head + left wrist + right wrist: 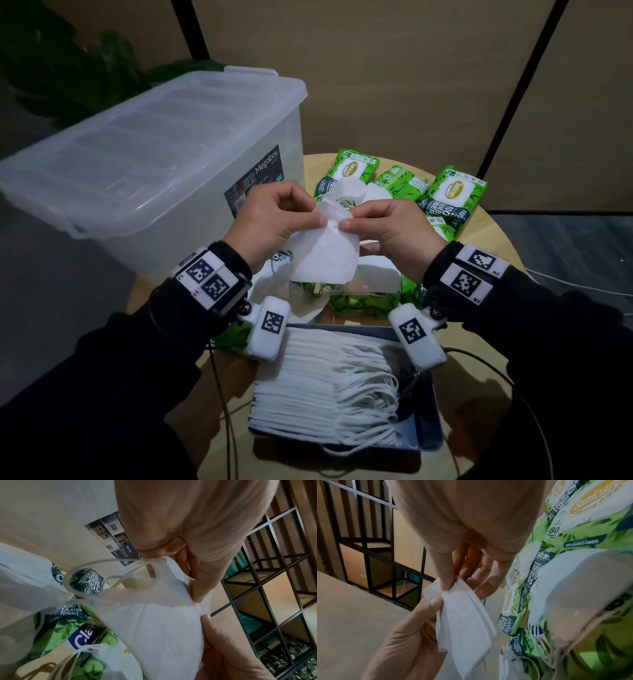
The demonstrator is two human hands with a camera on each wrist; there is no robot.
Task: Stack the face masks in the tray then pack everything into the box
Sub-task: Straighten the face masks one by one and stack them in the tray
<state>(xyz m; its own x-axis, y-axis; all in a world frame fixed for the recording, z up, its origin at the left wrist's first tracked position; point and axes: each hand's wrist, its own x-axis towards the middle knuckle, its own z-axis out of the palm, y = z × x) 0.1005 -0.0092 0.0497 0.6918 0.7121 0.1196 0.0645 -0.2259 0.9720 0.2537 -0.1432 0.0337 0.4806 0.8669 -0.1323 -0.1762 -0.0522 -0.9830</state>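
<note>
One white face mask (327, 253) is up in the air between both hands, above the table's middle — soft nonwoven fabric, folded flat, with a rounded lower edge that hangs down toward the tray. Its long axis runs roughly top to bottom in the head view. The left hand (274, 222) pinches the top edge with thumb and forefinger; the right hand (390, 233) pinches the same edge just beside it, thumbs nearly touching. Thin elastic ear loops (109, 574) dangle off the left side.

Nearer the person, a grey tray (430, 411) holds a neat row of masks (318, 387), loops fanned right. Glossy green wipe packs (452, 195) lie around on the round wooden table (493, 240), and the translucent lidded plastic box (154, 164) stands at left.
</note>
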